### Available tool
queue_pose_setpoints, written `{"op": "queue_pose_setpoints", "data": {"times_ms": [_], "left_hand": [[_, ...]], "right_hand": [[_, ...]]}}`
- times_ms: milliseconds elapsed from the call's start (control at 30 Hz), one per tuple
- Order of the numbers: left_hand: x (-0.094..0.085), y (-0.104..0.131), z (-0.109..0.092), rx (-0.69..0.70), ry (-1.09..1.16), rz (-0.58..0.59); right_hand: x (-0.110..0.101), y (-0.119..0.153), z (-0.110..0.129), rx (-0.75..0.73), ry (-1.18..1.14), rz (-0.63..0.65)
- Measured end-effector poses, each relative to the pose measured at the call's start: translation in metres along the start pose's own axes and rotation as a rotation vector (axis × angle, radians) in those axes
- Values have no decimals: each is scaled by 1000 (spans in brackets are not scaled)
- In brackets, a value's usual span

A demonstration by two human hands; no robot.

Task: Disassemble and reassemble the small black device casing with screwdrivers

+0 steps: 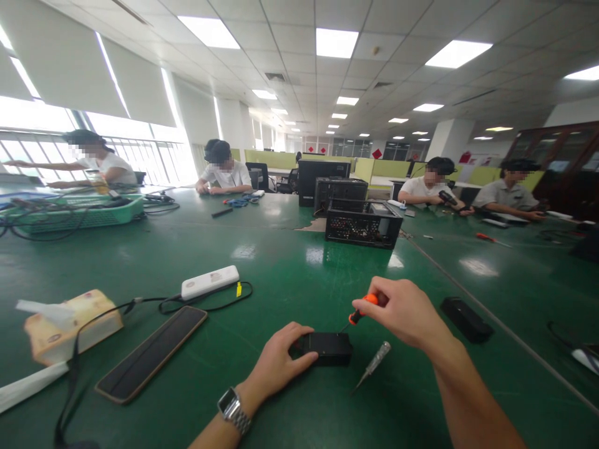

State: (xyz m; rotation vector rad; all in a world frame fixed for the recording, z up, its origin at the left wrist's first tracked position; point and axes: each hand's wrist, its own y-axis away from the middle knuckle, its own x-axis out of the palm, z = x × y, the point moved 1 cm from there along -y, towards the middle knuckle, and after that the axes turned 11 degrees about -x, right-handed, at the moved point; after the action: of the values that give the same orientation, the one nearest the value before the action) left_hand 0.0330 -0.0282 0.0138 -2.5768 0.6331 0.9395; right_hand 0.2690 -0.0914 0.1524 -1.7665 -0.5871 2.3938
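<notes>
On the green table in front of me lies a small black rectangular box (329, 348). My left hand (282, 357), with a watch on its wrist, grips the box's left end between thumb and fingers. Above the box's right end, my right hand (403, 310) is closed around the orange and black handle of a screwdriver (359, 311). Its thin shaft slants down to the box's far right corner; whether the tip sits in a screw is too small to tell. A second screwdriver with a clear handle (377, 358) lies just right of the box.
Another black box-shaped piece (467, 319) lies to the right. On the left are a phone (154, 352), a white power bank (210, 282) with a cable, and a tissue pack (75, 324). Black computer cases (362, 224) stand farther back. Several people sit around the table.
</notes>
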Motion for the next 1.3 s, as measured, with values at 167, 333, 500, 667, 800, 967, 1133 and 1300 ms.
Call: {"op": "queue_pose_setpoints", "data": {"times_ms": [167,333,500,667,800,967,1133,1300], "left_hand": [[0,-1,0,-12,-5,0],[1,-1,1,-10,-16,2],[1,-1,1,-18,-7,17],[1,-1,3,-22,-12,25],[2,-2,5,-14,-9,12],[1,-2,3,-9,-6,5],[1,-1,3,-12,-8,10],[1,-2,3,-5,-20,13]], "right_hand": [[2,-2,1,-42,-77,8],[5,-3,-21,6,-164,2],[13,-10,-46,147,-146,-190],[13,-13,-26,62,-145,-95],[5,-8,-14,31,-146,-62],[-3,-2,-21,39,-127,-30],[1,-4,-21,21,-122,-4],[7,-9,-21,10,-93,32]]}}
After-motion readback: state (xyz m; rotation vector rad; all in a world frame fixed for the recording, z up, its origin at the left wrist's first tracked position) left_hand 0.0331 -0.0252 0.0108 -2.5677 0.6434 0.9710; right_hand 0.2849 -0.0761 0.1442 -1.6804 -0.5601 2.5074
